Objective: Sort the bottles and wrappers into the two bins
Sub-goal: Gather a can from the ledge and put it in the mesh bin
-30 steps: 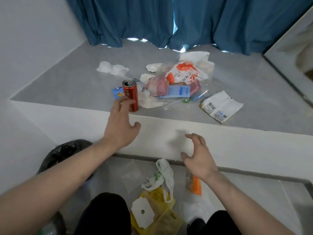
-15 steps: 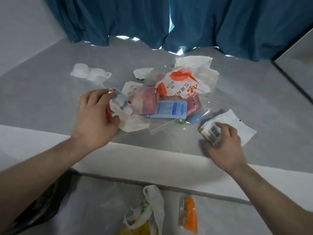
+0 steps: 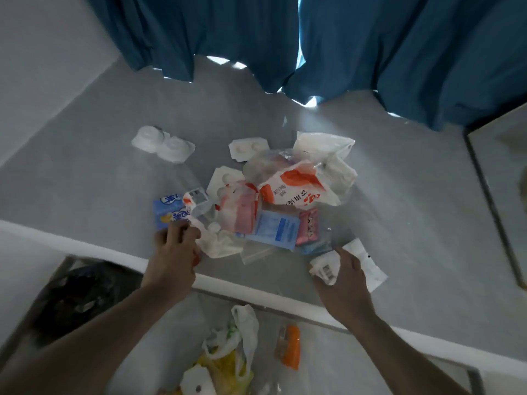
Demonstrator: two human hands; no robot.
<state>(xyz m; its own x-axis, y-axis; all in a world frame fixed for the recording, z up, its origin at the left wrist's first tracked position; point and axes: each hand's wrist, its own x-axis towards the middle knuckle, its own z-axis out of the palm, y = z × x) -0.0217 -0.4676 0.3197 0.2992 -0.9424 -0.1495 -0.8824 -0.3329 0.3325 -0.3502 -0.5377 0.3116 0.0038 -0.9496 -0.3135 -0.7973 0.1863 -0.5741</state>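
- Wrappers (image 3: 273,206) lie heaped on the grey ledge (image 3: 114,172), just beyond both hands.
- Left hand (image 3: 174,252) curls round something red at the pile's near-left edge; what it is I cannot tell.
- Right hand (image 3: 346,277) grips a crumpled white barcode wrapper (image 3: 325,267), off the pile's near-right corner.
- Black-lined bin (image 3: 77,297) sits below, nearer the left hand; the right hand's load probably belongs in the open bag (image 3: 245,332) beneath.

Dim, bluish daylight through gaps under the curtain (image 3: 342,38); soft motion blur, wide-angle bending at edges.
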